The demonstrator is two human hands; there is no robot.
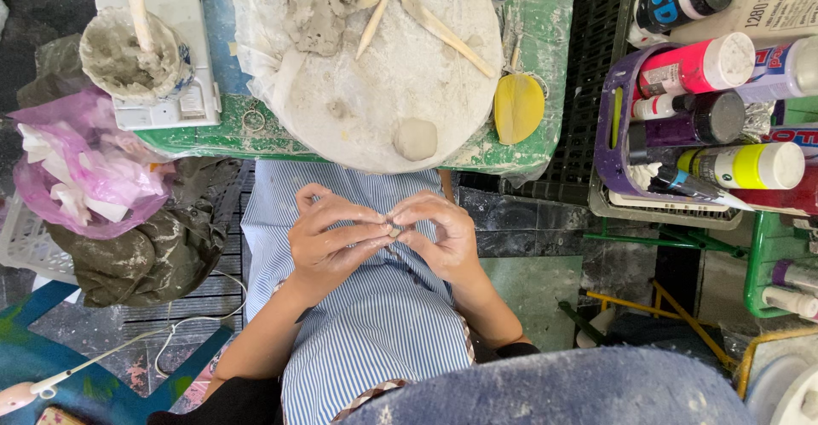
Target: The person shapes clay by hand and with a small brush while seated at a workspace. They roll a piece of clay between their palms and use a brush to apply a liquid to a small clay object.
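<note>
A small grey piece of clay [394, 230] is pinched between the fingertips of the left hand [328, 242] and the right hand [441, 236], held over the striped apron [375, 323] just below the near edge of the bench [213, 140]. The fingers of both hands are curled in closely, thumbs and forefingers closed on the piece, which is mostly hidden. It is judged light, soft and easily dented, perhaps slightly tacky, so it is best taken by the fingertips with gentle pressure. A larger clay ball [415, 138] lies near the front rim of the round board [341, 135].
</note>
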